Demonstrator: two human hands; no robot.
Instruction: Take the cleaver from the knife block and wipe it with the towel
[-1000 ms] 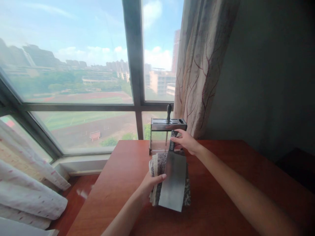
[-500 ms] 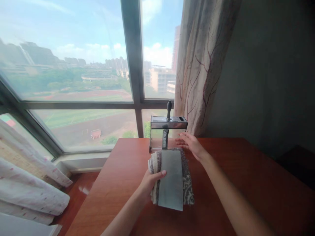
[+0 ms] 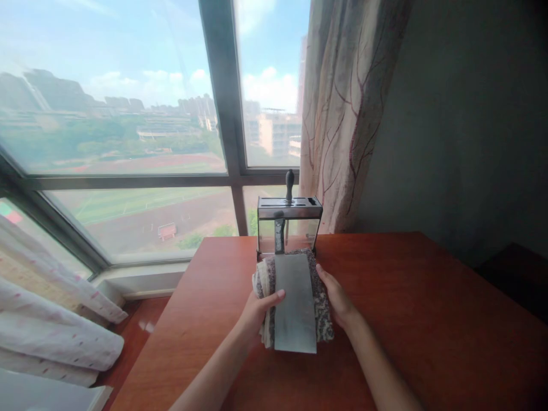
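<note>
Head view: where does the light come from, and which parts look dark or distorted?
Head view: daylight enters through the window; the wall on the right stays dim; the cleaver blade looks evenly grey, without glare; the window frame bends near the left edge.
</note>
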